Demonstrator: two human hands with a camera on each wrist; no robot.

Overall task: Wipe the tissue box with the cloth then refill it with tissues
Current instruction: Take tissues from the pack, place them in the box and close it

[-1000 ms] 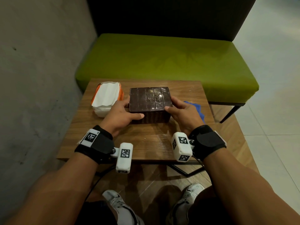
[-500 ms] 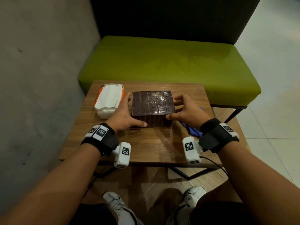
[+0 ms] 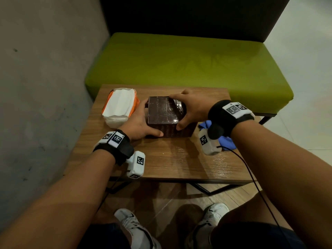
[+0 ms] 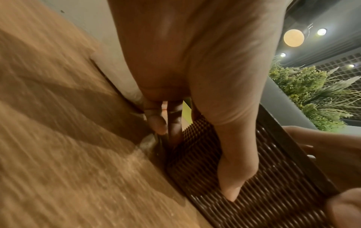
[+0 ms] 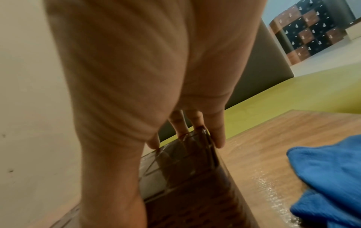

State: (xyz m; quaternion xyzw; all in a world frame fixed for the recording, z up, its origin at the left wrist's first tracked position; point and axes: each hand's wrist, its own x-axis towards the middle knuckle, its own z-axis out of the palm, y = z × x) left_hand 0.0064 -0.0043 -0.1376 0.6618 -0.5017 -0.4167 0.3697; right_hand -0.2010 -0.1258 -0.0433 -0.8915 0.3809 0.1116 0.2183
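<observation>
On the wooden counter (image 3: 179, 159), the dark brown tissue box (image 3: 162, 112) with woven sides is standing between both hands. The left hand (image 3: 138, 123) is gripping its left side, the right hand (image 3: 193, 106) is gripping its glossy lid. The blue cloth (image 3: 224, 139) is lying just right.

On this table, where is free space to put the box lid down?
Bare wood lies along the near table edge, in front of the tissue box. Crowded: tissue pack on its left, blue cloth on its right.
</observation>
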